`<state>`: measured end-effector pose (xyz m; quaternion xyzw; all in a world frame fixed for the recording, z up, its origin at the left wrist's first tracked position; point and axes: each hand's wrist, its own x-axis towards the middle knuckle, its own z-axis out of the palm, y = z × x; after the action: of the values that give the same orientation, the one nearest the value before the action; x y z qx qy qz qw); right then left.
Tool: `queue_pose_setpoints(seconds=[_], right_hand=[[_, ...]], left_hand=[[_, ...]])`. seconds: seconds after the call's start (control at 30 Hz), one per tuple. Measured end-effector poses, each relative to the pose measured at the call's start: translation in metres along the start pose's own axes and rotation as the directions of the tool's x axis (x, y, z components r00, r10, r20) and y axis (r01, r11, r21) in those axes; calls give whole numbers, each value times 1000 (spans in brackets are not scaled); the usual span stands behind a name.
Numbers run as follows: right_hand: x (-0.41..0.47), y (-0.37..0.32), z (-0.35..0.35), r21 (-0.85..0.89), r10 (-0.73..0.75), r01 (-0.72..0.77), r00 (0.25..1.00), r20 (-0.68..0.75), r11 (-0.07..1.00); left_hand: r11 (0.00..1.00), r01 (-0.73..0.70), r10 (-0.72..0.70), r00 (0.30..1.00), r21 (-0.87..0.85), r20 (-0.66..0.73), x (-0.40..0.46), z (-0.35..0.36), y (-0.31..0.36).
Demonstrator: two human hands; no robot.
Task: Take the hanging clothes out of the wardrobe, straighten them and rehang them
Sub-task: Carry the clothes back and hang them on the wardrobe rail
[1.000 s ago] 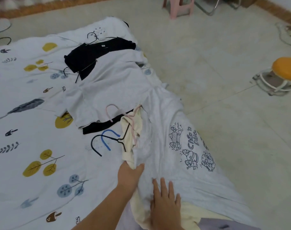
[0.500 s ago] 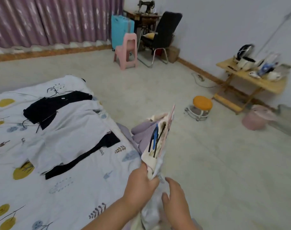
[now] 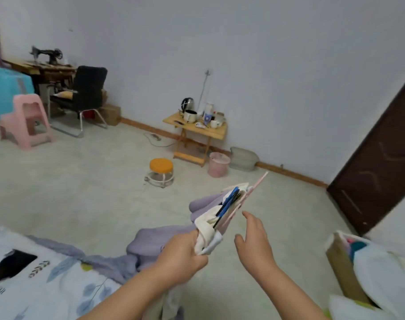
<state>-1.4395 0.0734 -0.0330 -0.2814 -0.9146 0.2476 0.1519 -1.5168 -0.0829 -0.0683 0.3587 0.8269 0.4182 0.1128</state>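
Now off the soft bundle (image 3: 209, 229): right hand (image 3: 254, 243), fingers spread.

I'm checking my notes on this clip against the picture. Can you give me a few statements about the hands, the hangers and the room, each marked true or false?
1. The left hand grips a bunch of pale garments with blue, black and pink hangers. True.
2. The right hand is also closed on the bunch. False: it is open, beside the bunch and apart from it.
3. The round orange-topped stool stands on the floor. True.
4. The pink plastic stool stands on the small wooden folding table. False: it stands on the floor at the left; the table holds a kettle and cups.
5. The dark brown door is at the right. True.
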Motion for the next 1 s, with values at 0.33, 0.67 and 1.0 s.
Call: queue_pose_setpoints(seconds=[0.33, 0.67, 1.0], right_hand=[[-60, 167, -216, -77, 236, -309, 844, -482, 948], [-189, 279, -390, -99, 234, -222, 962, 137, 970], [-323, 244, -416, 404, 597, -548, 802, 5, 733]], left_hand=[[797, -534, 487, 845, 283, 221, 6, 83, 194], [348, -858, 847, 461, 378, 266, 19, 191, 337], [292, -956, 921, 280, -4, 271, 16, 273, 433]])
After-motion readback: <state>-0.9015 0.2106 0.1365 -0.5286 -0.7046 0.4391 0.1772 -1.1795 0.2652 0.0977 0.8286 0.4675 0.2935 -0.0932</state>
